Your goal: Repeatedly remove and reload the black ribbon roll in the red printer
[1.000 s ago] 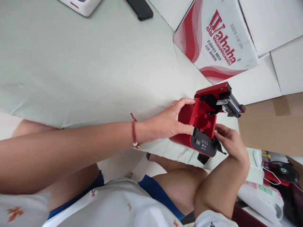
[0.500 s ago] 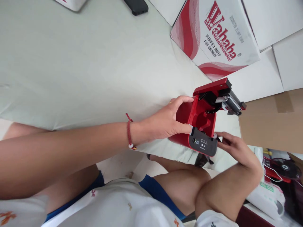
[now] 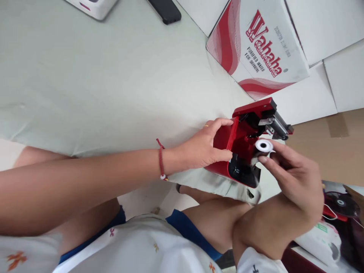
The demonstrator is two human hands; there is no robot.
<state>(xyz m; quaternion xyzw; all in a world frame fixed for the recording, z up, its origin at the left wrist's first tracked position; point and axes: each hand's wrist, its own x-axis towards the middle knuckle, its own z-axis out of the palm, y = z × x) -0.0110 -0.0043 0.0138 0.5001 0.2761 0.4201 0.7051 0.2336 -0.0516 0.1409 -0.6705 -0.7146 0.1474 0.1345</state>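
Note:
A red printer (image 3: 220,141) lies on the cloth-covered surface with its lid (image 3: 252,107) swung open, showing a dark roller and a metal part. My left hand (image 3: 200,148) grips the printer body from the left, thumb on the near side and fingers over the far side. Between the thumb and fingers of my right hand (image 3: 298,178) is a small white paper roll (image 3: 264,151) with a dark core. The roll is at the printer's right side, by the open bay. A black panel (image 3: 245,175) forms the near end of the printer.
Beyond the printer stands a red and white water carton (image 3: 261,49) among white boxes. At right is a brown cardboard box (image 3: 309,148). A black object (image 3: 167,13) and a white device (image 3: 98,9) lie at the far edge. Several items, including a black disc (image 3: 339,203), are at lower right.
My right hand has risen from beside the printer's near end toward the open bay, bringing the paper roll into clear view. My left hand keeps its grip on the printer.

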